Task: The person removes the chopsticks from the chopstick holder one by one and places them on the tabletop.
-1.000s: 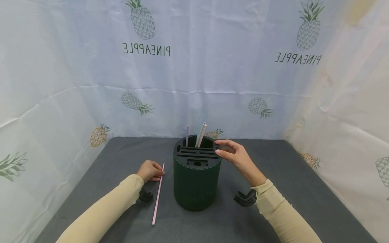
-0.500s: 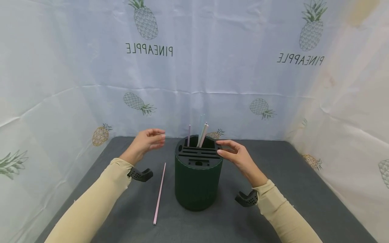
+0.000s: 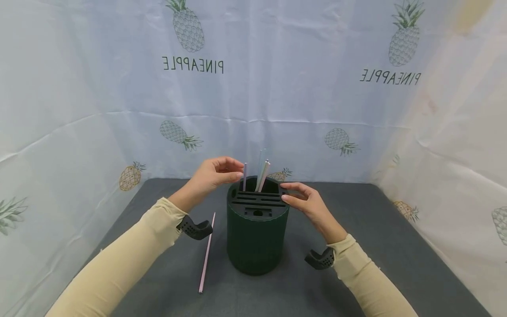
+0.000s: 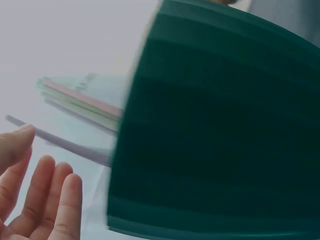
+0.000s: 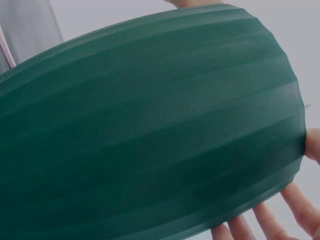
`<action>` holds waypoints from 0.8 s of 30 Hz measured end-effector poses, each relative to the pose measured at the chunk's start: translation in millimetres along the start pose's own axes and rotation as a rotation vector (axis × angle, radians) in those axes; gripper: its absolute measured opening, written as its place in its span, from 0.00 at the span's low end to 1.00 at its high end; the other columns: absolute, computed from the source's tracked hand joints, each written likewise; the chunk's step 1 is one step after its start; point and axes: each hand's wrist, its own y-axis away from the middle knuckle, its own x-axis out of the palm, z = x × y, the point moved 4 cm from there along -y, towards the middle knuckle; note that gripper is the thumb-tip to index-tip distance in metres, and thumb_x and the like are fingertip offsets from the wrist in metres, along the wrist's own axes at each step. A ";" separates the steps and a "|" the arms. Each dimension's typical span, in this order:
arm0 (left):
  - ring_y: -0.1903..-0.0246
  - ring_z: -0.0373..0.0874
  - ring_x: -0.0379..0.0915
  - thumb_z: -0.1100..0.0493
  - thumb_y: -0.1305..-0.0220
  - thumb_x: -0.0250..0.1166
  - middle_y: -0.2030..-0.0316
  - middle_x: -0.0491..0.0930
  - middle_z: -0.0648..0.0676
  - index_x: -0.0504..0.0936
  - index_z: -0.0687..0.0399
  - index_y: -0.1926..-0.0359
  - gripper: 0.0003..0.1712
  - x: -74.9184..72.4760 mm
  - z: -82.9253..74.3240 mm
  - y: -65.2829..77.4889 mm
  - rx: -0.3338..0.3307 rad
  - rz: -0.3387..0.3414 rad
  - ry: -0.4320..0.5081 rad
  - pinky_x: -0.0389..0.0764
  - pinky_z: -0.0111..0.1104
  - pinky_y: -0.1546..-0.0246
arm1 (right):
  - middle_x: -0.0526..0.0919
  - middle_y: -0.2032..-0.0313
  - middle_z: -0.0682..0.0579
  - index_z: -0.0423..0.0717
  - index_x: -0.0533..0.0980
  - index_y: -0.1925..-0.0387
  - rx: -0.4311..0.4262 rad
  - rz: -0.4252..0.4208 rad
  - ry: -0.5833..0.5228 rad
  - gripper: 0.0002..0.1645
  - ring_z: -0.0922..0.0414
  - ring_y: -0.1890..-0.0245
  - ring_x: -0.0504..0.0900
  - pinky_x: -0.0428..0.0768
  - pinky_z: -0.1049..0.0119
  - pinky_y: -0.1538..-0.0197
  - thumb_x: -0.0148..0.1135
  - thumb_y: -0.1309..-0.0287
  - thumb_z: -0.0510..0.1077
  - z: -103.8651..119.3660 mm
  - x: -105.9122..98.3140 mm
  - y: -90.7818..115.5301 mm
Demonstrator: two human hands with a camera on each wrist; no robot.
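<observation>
Beside the purple stick (image 3: pixel 244 178), I see the left hand (image 3: pixel 211 176), fingers apart, while the right hand (image 3: pixel 313 209) loosely touches the right of the slotted green holder (image 3: pixel 256 244).

Perhaps a booth of pineapple-print cloth (image 3: pixel 293 97)

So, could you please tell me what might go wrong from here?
The left hand is at the upper end of the lone purple stick; a sideways pull might catch the bunched sticks nearby.
The right hand is at the rim of the green holder; a push there could tilt it.
The pink stick lies loose and might roll if brushed.
</observation>
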 end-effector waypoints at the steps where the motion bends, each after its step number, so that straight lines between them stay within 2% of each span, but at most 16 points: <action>1: 0.56 0.43 0.79 0.61 0.39 0.68 0.54 0.81 0.55 0.80 0.59 0.50 0.16 1.2 1.8 -1.0 -0.005 0.003 -0.012 0.80 0.40 0.48 | 0.67 0.33 0.52 0.50 0.71 0.38 -0.001 0.000 0.000 0.28 0.55 0.43 0.76 0.73 0.48 0.37 0.63 0.37 0.50 0.1 0.1 -0.2; 6: 0.56 0.42 0.79 0.64 0.41 0.69 0.56 0.82 0.55 0.80 0.62 0.52 0.16 7.5 8.0 -5.7 -0.023 0.045 -0.052 0.81 0.38 0.49 | 0.67 0.33 0.51 0.49 0.71 0.38 -0.010 0.000 0.007 0.28 0.53 0.43 0.75 0.72 0.47 0.36 0.64 0.38 0.50 1.0 0.7 0.3; 9: 0.55 0.43 0.80 0.65 0.41 0.69 0.53 0.83 0.58 0.80 0.63 0.53 0.15 10.0 10.2 -7.0 -0.038 0.064 -0.063 0.81 0.38 0.49 | 0.68 0.33 0.51 0.48 0.71 0.38 -0.011 -0.003 0.006 0.28 0.52 0.42 0.75 0.72 0.46 0.36 0.64 0.38 0.49 1.0 0.8 0.6; 12: 0.54 0.44 0.81 0.66 0.41 0.69 0.51 0.82 0.60 0.81 0.62 0.54 0.14 10.4 12.3 -7.3 -0.048 0.067 -0.072 0.81 0.38 0.49 | 0.68 0.34 0.51 0.48 0.72 0.38 -0.008 -0.005 0.004 0.28 0.52 0.42 0.75 0.73 0.47 0.37 0.64 0.38 0.49 0.8 1.5 0.4; 18: 0.57 0.44 0.80 0.66 0.42 0.69 0.56 0.84 0.56 0.81 0.61 0.55 0.13 10.8 13.3 -8.3 -0.047 0.059 -0.085 0.82 0.38 0.51 | 0.68 0.34 0.51 0.49 0.72 0.38 -0.007 -0.009 0.014 0.28 0.54 0.44 0.76 0.73 0.47 0.37 0.64 0.38 0.49 0.1 1.6 0.4; 21: 0.58 0.43 0.80 0.66 0.41 0.69 0.58 0.84 0.54 0.81 0.61 0.56 0.12 9.3 8.1 -7.8 -0.022 0.044 -0.056 0.82 0.38 0.51 | 0.68 0.34 0.51 0.49 0.72 0.38 -0.009 -0.009 0.014 0.28 0.54 0.44 0.76 0.73 0.47 0.37 0.64 0.38 0.49 0.2 1.9 0.6; 24: 0.59 0.41 0.80 0.67 0.40 0.68 0.60 0.84 0.50 0.81 0.57 0.58 0.09 3.6 -4.7 -6.7 0.049 0.009 0.023 0.83 0.37 0.51 | 0.68 0.34 0.51 0.49 0.72 0.38 -0.012 -0.008 0.014 0.28 0.55 0.44 0.76 0.73 0.47 0.37 0.64 0.38 0.49 0.4 1.8 0.7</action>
